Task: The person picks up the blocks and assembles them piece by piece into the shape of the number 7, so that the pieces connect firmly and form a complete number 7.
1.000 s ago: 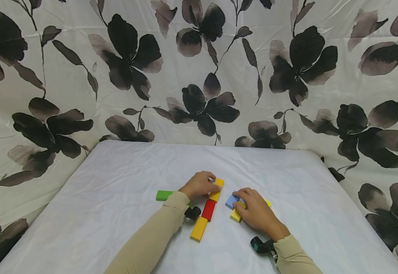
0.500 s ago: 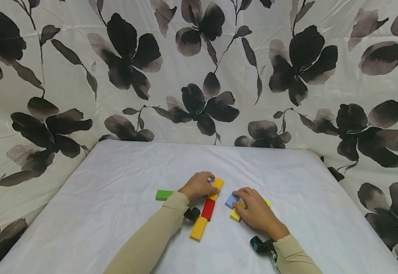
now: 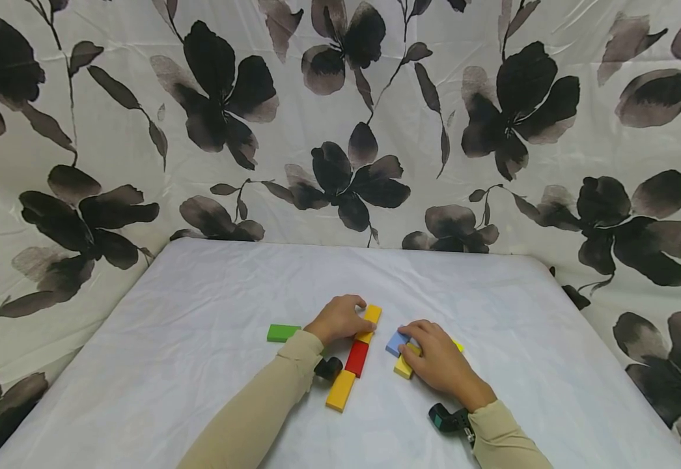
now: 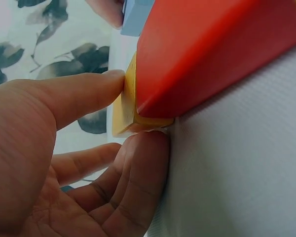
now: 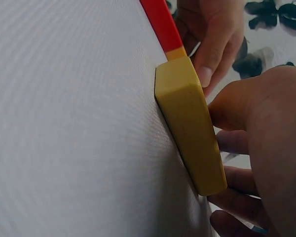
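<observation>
Yellow blk (image 3: 374, 314) part-behind L fingers (image 3: 365, 324)

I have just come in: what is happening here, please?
A person's left hand pinches the far yellow block, in a row with a red block and a near yellow block. The right hand is at a blue block and a paler yellow block; its grip is unclear. A green block lies further left.

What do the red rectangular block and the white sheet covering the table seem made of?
Red rectangular block: probably painted wood, perhaps plastic; even colour, soft sheen, rounded edges. White sheet: likely woven fabric, matt; fine ribbed texture up close, faint creases in the head view.
</observation>
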The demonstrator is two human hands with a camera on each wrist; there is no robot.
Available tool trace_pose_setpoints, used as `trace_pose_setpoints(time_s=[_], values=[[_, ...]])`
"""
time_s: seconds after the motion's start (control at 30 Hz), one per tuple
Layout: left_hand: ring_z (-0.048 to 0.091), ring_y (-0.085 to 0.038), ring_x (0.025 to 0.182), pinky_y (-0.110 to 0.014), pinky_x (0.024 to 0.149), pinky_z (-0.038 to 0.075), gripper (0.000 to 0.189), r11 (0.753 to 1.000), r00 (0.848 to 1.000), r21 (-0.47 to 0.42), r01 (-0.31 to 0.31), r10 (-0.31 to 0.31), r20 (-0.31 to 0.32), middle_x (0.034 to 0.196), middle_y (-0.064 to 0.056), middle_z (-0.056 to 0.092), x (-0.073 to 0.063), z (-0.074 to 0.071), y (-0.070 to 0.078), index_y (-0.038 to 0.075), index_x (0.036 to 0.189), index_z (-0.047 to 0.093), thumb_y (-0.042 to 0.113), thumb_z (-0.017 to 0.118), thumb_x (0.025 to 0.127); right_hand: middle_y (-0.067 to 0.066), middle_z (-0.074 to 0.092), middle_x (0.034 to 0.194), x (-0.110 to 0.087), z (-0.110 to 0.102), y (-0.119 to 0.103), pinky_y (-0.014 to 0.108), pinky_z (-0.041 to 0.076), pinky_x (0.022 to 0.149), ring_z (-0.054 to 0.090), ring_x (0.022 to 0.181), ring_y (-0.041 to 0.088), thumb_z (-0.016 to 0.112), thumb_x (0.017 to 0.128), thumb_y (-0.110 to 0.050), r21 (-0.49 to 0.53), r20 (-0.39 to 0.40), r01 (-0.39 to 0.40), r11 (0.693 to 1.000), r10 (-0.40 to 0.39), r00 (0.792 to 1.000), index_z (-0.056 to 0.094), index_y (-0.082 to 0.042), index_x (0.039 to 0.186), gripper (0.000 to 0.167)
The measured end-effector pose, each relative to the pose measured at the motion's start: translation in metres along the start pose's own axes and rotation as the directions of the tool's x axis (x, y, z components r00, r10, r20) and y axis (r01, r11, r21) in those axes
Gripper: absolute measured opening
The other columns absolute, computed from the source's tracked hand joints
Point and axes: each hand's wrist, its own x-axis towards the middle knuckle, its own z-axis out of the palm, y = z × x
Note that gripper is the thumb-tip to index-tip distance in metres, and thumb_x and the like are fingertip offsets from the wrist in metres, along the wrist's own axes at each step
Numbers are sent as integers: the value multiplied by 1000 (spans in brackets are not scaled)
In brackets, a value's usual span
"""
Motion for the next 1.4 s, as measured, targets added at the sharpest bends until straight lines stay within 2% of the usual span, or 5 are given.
trace_pose_setpoints(time_s=[0.53,0.8,0.87,1.23,1.4], values=[[56,-21,94,-41,92,52,55,1000,1000,-4,-26,26,3,116,-6,63,-6,-2,-5,12,133,63,35,80,85,2,59,128,1,0,0,45,46,101,54,119,21,67,95,-31,-8,-3,3,1000,-3,1000,66,-15,130,38],[61,-21,75,-33,72,53,57,988,990,-102,-115,123,74,88,-4,65,-11,-10,-21,11,138,57,28,79,88,3,59,128,0,0,-1,46,46,101,54,120,22,67,95,-31,-4,-4,-6,1000,6,1000,67,-14,130,38],[61,-21,74,-31,69,52,57,985,987,-113,-129,139,83,86,-2,65,-14,-12,-24,11,138,58,28,79,88,3,59,128,0,0,-1,45,46,100,54,120,22,67,95,-31,-5,-6,-1,1000,1,1000,67,-14,130,38],[59,-20,80,-30,71,53,50,982,979,-60,-181,186,86,91,1,62,-34,-15,-26,13,132,63,27,80,87,3,60,128,0,0,1,45,47,100,54,119,23,67,95,-30,-5,-17,8,1000,-8,1000,67,-13,129,38],[58,-18,85,-31,76,53,50,973,969,-63,-220,225,100,93,4,63,-41,-17,-31,14,132,63,28,80,87,3,60,128,1,0,0,45,46,101,54,118,23,67,95,-30,-8,-12,8,1000,-8,1000,67,-13,130,39]])
